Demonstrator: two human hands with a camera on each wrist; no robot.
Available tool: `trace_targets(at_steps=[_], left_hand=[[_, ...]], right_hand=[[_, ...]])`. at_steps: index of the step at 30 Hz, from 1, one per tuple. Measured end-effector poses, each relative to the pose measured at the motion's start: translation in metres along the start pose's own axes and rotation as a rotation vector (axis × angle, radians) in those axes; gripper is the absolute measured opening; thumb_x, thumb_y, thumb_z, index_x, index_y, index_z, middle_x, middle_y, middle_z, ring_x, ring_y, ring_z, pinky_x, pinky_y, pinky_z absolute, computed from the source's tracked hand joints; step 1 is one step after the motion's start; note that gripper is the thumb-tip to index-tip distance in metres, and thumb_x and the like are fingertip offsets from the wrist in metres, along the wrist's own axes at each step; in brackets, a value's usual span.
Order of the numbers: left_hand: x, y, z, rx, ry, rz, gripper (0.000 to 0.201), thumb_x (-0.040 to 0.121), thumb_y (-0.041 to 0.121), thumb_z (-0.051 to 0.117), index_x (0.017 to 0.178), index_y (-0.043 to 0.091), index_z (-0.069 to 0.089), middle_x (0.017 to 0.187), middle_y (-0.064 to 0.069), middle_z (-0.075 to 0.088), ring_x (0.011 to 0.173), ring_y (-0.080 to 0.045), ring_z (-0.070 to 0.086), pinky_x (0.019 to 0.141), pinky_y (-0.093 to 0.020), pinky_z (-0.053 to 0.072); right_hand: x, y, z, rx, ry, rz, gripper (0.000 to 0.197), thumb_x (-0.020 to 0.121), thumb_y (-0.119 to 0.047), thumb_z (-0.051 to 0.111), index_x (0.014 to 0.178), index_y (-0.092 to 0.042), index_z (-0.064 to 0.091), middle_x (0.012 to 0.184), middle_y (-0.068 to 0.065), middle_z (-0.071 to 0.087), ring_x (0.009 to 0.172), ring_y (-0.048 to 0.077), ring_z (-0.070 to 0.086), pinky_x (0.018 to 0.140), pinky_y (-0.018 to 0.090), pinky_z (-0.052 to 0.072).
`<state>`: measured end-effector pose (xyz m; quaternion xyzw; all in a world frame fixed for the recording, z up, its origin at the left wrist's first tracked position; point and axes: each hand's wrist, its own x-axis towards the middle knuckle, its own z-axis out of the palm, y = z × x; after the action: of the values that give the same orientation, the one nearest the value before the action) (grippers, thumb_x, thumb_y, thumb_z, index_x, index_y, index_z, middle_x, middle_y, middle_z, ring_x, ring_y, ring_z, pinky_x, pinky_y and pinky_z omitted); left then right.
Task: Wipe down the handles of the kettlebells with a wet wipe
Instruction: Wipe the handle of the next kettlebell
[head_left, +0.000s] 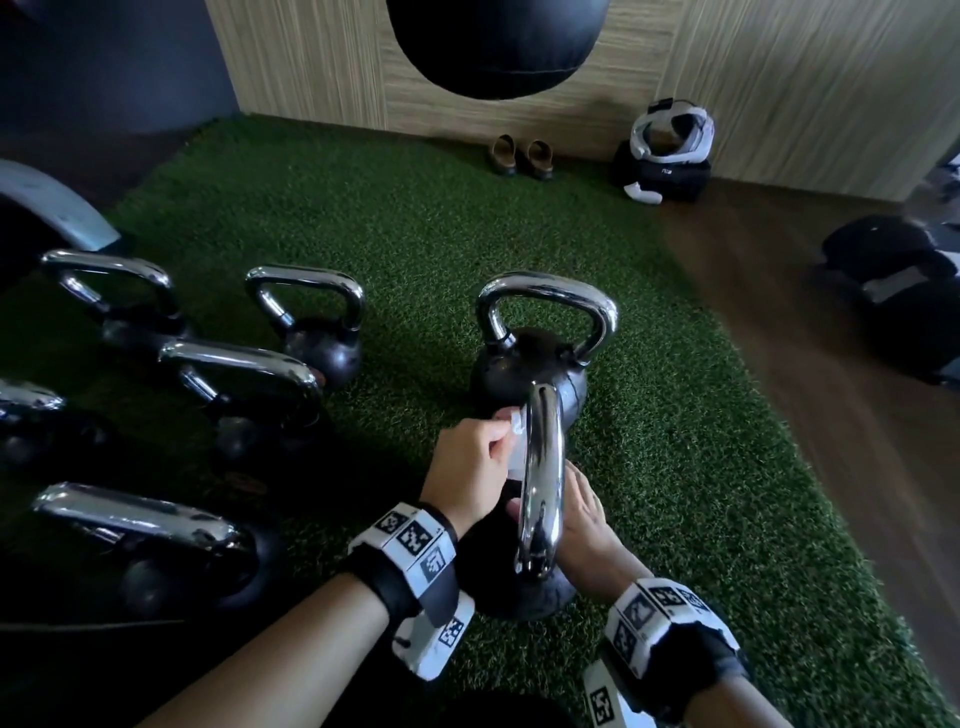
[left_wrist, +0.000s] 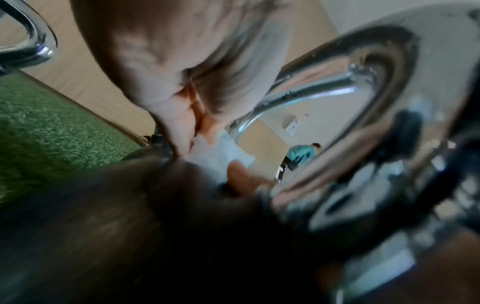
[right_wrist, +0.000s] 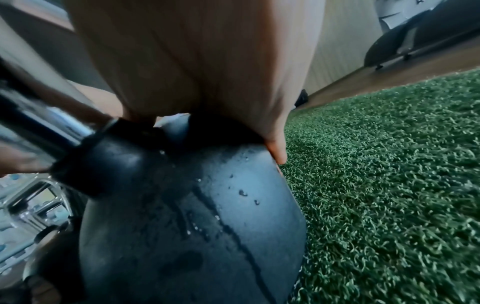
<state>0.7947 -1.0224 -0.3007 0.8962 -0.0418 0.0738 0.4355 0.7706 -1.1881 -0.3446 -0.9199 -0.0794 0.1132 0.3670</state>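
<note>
Left hand: your left hand (head_left: 470, 470) pinches the wet wipe (head_left: 511, 427) against the chrome handle (head_left: 543, 483).
Right hand: your right hand (head_left: 584, 525), fingers flat together, steadies the kettlebell (right_wrist: 197, 216).

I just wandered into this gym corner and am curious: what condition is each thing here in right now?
Wet wipe: pinched in left hand, against the handle.
Nearest kettlebell: upright, body wet with droplets, right hand resting on it.
Kettlebell behind: upright, untouched.
Shoes: paired by the wall.
</note>
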Motion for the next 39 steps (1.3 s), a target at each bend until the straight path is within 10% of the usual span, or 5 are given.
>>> trace_targets(at_steps=[7,13,19,26,39], left_hand=[[0.002,0.033,-0.013,-0.204,0.002,-0.138,0.050,0.103,0.021,0.051,0.054,0.019,0.047,0.044,0.014,0.051,0.045,0.002,0.048,0.048,-0.012,0.032],[0.017,0.017,-0.012,-0.484,-0.107,-0.216,0.055,0.091,0.064,0.062,0.086,0.011,0.076,0.074,-0.019,0.069,0.073,-0.032,0.066,0.085,-0.049,0.058],[-0.004,0.042,-0.031,-0.581,0.004,-0.117,0.027,0.101,0.024,0.067,0.098,0.047,0.080,0.097,-0.003,0.080,0.088,-0.013,0.069,0.084,-0.044,0.064],[-0.011,0.051,-0.042,-0.589,-0.075,-0.230,0.018,0.102,0.011,0.063,0.102,0.010,0.081,0.095,-0.013,0.079,0.084,-0.017,0.071,0.083,-0.034,0.063],[-0.065,0.037,-0.083,-0.439,-0.585,-0.101,0.018,0.102,0.008,0.062,0.093,0.008,0.077,0.087,-0.006,0.079,0.088,-0.016,0.075,0.084,-0.029,0.058]], right_hand=[[0.005,0.009,0.005,0.022,0.065,-0.038,0.074,0.097,-0.038,0.064,0.158,-0.022,0.025,0.163,-0.001,0.025,0.153,0.018,0.016,0.127,0.040,0.011],[0.003,0.011,0.005,0.045,0.059,-0.042,0.073,0.097,-0.040,0.064,0.157,-0.022,0.026,0.160,0.000,0.028,0.151,0.022,0.019,0.125,0.048,0.016],[0.003,0.010,0.007,0.060,0.071,-0.044,0.077,0.092,-0.049,0.060,0.157,-0.021,0.027,0.158,0.001,0.032,0.149,0.021,0.022,0.124,0.049,0.017],[0.006,0.014,0.010,0.048,0.083,-0.050,0.087,0.085,-0.057,0.056,0.157,-0.017,0.029,0.157,0.003,0.034,0.149,0.022,0.024,0.124,0.049,0.018],[0.001,0.010,0.005,0.044,0.079,-0.096,0.108,0.064,-0.069,0.037,0.157,-0.015,0.027,0.156,0.007,0.034,0.147,0.026,0.027,0.123,0.048,0.021]])
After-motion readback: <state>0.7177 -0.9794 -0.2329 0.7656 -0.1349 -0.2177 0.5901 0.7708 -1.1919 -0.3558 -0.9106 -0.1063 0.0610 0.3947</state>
